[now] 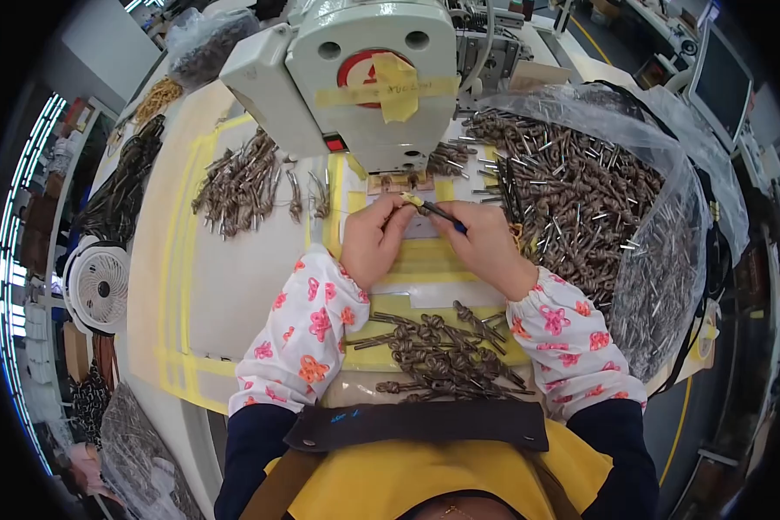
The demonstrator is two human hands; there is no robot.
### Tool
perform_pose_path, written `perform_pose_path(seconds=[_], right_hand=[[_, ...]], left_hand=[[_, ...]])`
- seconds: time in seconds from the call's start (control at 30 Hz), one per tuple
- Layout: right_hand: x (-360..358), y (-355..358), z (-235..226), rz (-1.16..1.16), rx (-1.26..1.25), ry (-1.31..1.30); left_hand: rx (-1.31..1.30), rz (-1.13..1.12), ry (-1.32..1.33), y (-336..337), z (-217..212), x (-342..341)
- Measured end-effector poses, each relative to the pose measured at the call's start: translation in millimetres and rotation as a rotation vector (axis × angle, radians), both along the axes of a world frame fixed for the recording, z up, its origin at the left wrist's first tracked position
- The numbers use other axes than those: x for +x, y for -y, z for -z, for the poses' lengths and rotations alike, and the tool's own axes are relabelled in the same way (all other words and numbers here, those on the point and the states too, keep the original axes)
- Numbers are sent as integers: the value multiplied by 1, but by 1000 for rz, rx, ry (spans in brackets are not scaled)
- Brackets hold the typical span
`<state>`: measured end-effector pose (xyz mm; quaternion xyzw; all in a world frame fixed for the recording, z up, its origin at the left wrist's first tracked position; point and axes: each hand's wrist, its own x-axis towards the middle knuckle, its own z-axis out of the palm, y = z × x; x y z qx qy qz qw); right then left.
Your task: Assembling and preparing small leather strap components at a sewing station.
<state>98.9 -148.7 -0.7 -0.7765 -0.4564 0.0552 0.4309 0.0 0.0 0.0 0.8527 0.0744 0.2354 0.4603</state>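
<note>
My two hands meet below the head of a white industrial sewing machine (368,65). The fingers of my left hand (373,241) are pinched at a small pale yellow piece (412,199); its kind is too small to make out. My right hand (487,244) grips a slim dark tool with a blue end (445,215), its tip touching the yellow piece. Just behind the fingers lies a clamp plate (399,183) under the needle area. Left of my left hand, a few knotted brown cords with metal tips (296,198) lie apart from a larger bunch (241,186).
A big heap of knotted brown cords (572,182) spills from a clear plastic bag (698,199) at the right. More knotted cords (442,355) lie between my forearms. A white fan (100,284) and dark cord bundles (121,186) are at the left, a monitor (721,82) at far right.
</note>
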Motion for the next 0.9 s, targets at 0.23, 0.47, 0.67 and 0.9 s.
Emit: perform_pose_path(seconds=[0.23,0.47,0.67,0.9], right_hand=[[1,3,4,-9,123,48],[-17,-6,6,4,21,-693],[-16,-9,11,19,7,-813],[-16,-8,8,20,-16,-850]], left_hand=[[69,-4,-5,1,6,3],[585,43,91,9,0,0],[552,101,127,3,13,10],[621,109,124,0,14,7]])
